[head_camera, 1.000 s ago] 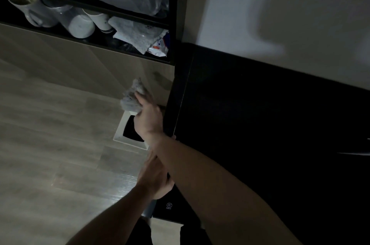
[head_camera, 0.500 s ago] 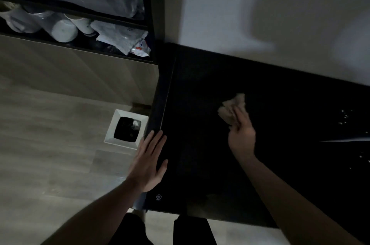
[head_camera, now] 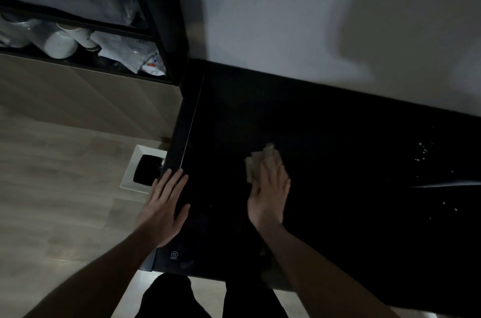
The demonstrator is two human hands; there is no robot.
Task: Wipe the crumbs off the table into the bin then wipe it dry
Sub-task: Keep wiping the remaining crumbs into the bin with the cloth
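The black table (head_camera: pixel 338 213) fills the right of the dim head view. My right hand (head_camera: pixel 269 195) lies flat on a crumpled pale cloth (head_camera: pixel 260 159), pressing it on the tabletop near the middle. My left hand (head_camera: pixel 165 208) rests open, fingers spread, on the table's left edge. White crumbs (head_camera: pixel 423 152) are scattered on the table far to the right of the cloth. A white square bin (head_camera: pixel 145 170) with a dark inside stands on the floor just left of the table edge, beyond my left hand.
A dark shelf unit (head_camera: pixel 161 31) at the upper left holds white cups (head_camera: pixel 59 43) and paper packets. A pale wall runs behind the table. Wooden floor (head_camera: pixel 52 200) lies to the left. My dark-trousered legs (head_camera: pixel 182 297) stand at the table's near edge.
My right hand carried the cloth from above the bin onto the tabletop and now presses it flat. My left hand came up from below and settled open on the table's left edge.
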